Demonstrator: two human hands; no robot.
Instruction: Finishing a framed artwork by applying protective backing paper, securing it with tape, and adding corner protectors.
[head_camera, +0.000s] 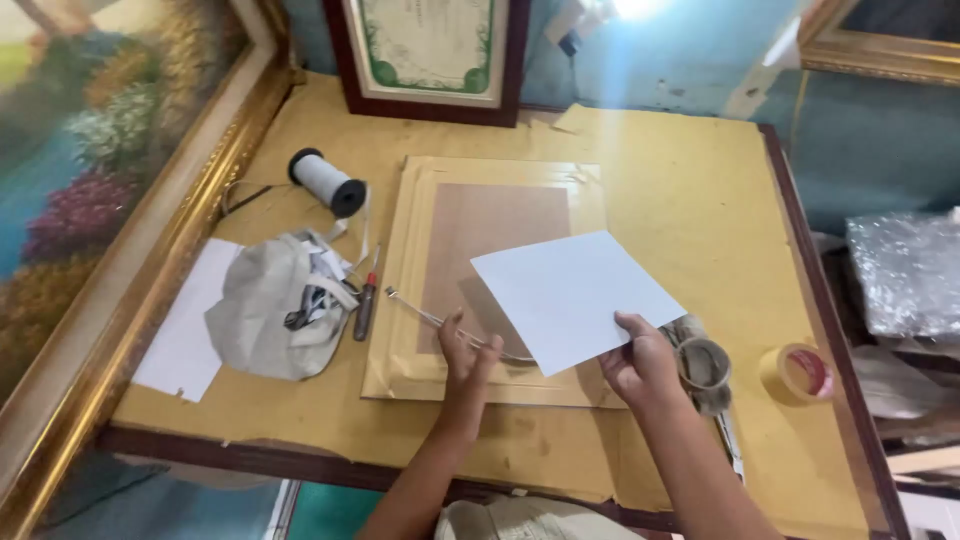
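Overhead, a white sheet (572, 296) is pinched by the right hand (640, 362).
Its corners point diamond-wise; a metal strip (440, 322) is gripped by the left hand (466, 355).

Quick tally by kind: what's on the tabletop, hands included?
Hands: 2, left hand, right hand
White paper sheets: 2, held sheet, flat sheet
Tape rolls: 2, brown, tan
Cord spool: 1
Frame back: 1
Total: 8

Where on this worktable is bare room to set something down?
Free: the brown paper-covered tabletop right of the framed backing board, behind the tan tape roll. Crowded: the left side around the crumpled grey cloth and white ribbon spool.
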